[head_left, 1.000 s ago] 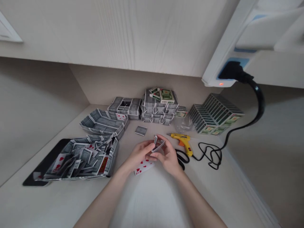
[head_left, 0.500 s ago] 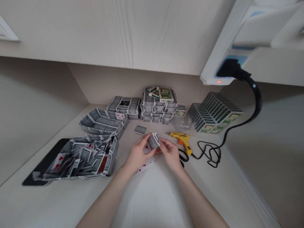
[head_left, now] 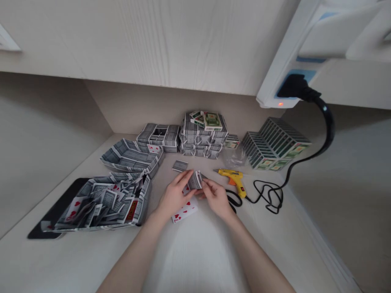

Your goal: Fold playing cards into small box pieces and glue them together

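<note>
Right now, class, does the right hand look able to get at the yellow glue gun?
Probably yes: the glue gun lies uncovered near the right hand, though that hand is busy at the card piece.

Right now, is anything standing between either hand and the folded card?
Nothing visible is in the way: the left hand holds the folded card, and the right hand's fingers meet its right edge. The hearts card lies below, and the yellow glue gun off to the right.
</note>
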Demonstrator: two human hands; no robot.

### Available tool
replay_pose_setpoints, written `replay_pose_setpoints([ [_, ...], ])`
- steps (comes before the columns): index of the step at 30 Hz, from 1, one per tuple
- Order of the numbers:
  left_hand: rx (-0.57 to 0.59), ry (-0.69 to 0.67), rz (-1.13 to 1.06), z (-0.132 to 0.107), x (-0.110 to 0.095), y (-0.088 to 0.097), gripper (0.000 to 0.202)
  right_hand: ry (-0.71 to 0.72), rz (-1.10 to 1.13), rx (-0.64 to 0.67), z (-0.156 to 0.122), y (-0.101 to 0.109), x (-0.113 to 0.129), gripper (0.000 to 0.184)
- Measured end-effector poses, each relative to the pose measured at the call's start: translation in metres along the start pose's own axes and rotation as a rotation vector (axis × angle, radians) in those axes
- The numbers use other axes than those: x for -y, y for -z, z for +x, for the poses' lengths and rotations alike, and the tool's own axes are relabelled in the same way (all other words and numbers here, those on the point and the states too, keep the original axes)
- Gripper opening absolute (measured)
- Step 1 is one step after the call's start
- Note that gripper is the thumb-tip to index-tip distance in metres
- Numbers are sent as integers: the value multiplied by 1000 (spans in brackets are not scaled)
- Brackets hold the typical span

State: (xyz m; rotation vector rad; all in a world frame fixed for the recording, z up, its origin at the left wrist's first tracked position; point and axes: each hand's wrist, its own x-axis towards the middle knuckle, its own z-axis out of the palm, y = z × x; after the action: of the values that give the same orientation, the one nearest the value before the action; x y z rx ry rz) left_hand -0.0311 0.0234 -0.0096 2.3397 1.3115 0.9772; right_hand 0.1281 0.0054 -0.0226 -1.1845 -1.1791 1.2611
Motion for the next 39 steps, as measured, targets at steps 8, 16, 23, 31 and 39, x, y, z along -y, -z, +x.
replay_pose_setpoints([
  [8, 22, -13, 8, 0, 0, 4, 57, -15, 51, 26, -1, 0, 6, 30],
  [16, 150, -55, -87, -1, 0, 5, 61, -198, 248, 99, 1, 7, 14, 37],
  [23, 159, -68, -124, 0, -6, 6, 65, -277, 319, 68, -1, 4, 16, 42],
  [31, 148, -65, -146, 0, -7, 6, 66, -261, 293, 56, -2, 5, 18, 36],
  [39, 117, -55, -148, 0, -6, 5, 61, -115, 210, 5, -2, 1, 14, 30],
])
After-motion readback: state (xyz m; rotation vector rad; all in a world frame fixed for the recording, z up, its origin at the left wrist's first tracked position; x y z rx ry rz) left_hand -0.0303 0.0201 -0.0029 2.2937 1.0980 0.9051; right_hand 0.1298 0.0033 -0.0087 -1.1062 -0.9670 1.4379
